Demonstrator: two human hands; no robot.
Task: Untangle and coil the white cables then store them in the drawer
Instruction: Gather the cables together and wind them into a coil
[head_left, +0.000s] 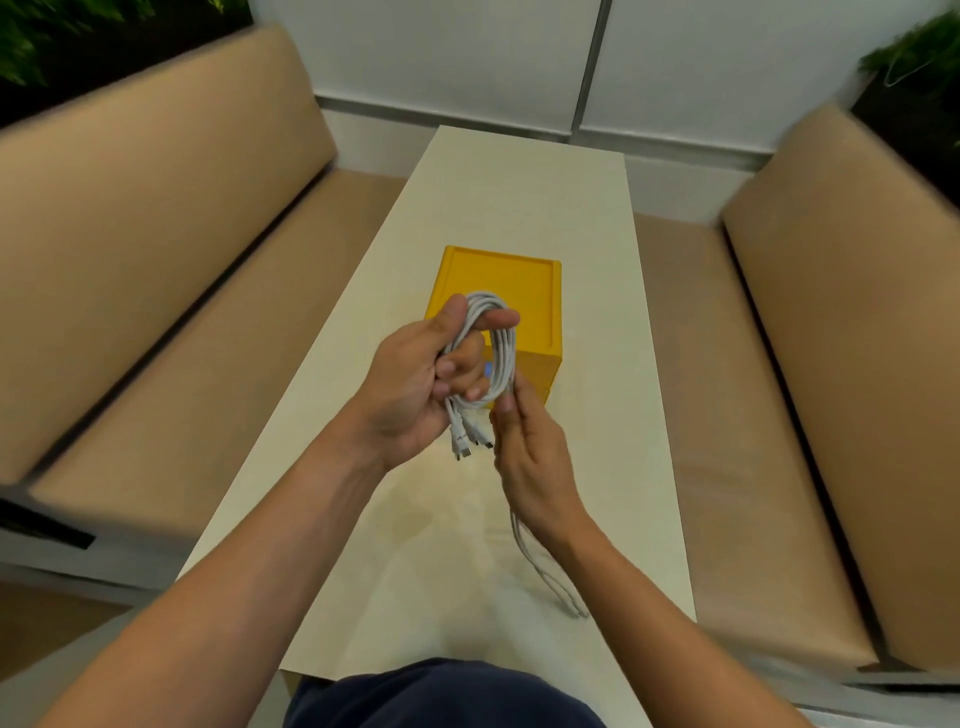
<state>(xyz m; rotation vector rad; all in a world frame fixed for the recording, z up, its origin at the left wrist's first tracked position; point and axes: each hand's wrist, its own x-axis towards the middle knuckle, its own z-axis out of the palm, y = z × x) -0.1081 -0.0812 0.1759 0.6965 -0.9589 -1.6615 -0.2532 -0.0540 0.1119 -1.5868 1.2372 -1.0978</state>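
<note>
the left hand (415, 384) gripped the coiled white cables (493, 353) above the yellow drawer box (535, 306); the right hand (524, 457) pinched a strand. the loose tail (545, 571) could snag, springing the loops apart.

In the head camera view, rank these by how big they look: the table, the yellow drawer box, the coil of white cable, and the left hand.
1. table
2. yellow drawer box
3 and 4. left hand and coil of white cable look alike in size, and both are nearer the camera than the box, so no ranking between them.
</note>
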